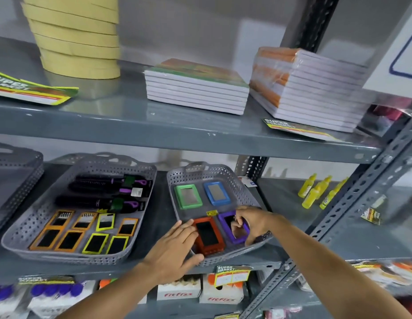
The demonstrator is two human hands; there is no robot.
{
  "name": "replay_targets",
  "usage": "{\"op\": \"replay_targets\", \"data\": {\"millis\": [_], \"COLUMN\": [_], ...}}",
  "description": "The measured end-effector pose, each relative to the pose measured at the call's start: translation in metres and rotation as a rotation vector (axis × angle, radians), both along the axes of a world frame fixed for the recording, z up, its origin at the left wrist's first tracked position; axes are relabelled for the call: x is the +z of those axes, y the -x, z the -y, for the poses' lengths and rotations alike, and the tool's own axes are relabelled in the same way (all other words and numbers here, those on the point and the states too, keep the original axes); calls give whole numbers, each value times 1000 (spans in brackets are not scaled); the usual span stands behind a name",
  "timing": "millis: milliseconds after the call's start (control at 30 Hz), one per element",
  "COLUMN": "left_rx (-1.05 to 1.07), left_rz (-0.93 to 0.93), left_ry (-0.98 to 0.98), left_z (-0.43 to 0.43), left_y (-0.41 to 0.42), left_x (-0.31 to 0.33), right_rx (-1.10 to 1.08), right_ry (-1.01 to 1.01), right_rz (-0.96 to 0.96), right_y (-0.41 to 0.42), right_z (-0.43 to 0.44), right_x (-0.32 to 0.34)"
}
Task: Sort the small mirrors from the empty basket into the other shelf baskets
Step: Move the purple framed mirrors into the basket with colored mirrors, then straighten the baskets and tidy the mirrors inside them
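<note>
Head view: yellow-green shelf tags reading "SUPER MARKET" lie on the upper shelf (131,125) at the left (32,89) and under the wrapped notebook stack (308,88), and another hangs from the middle shelf edge (232,275). Below it, white boxes (178,292) carry red "fitfizz" lettering. A small yellow sticker (212,213) on the floor of the small grey basket (175,180) is too small to read.

That basket sits on the middle shelf and holds four framed mirrors: a green mirror (188,196) and a blue mirror (216,192) at the back, an orange-red mirror (208,234) and a purple mirror (232,226) at the front. The left hand (175,246) lies at the basket's front left corner, fingers (189,226) straight and close together, their tips touching the left edge of the orange-red mirror, the thumb along the basket's front rim. The right hand (252,223) reaches in from the right, its fingers curled and pinching the purple mirror's frame, which tilts up off the basket floor.

To the left, a larger grey basket (23,245) holds black hairbrushes (103,189) and small orange- and yellow-framed mirrors (85,233) in rows.
</note>
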State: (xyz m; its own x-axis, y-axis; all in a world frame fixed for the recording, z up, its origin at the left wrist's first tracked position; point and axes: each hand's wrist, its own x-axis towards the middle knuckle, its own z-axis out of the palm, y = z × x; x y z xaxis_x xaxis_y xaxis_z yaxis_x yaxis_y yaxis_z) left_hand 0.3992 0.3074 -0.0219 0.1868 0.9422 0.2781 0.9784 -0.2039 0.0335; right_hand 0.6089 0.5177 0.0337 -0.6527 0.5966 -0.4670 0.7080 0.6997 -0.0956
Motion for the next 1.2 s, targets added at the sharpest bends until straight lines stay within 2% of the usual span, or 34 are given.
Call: {"op": "replay_targets", "data": {"millis": [67, 167, 233, 333, 567, 933, 1067, 1200], "left_rx": [1, -6, -1, 2, -7, -15, 24, 83], "left_rz": [-6, 21, 31, 36, 73, 121, 110, 93], "left_ry": [12, 19, 13, -5, 53, 153, 140, 94], "left_z": [1, 2, 2, 2, 4, 11, 22, 40], "left_y": [-1, -1, -1, -1, -3, -5, 14, 43], "left_x": [2, 5, 5, 4, 8, 26, 28, 37], "right_rx": [-40, -207, -311, -376, -497, -468, -442, -361], "right_ry": [11, 47, -35, -146, -213, -190, -205, -308], "right_rz": [-8, -165, -231, -103, -118, -123, -224, -318], "right_y": [-1, 0, 6, 20, 29, 28, 45, 90], "right_z": [0, 6, 14, 27, 38, 29, 32, 53], "right_x": [5, 13, 10, -7, -19, -16, -2, 23]}}
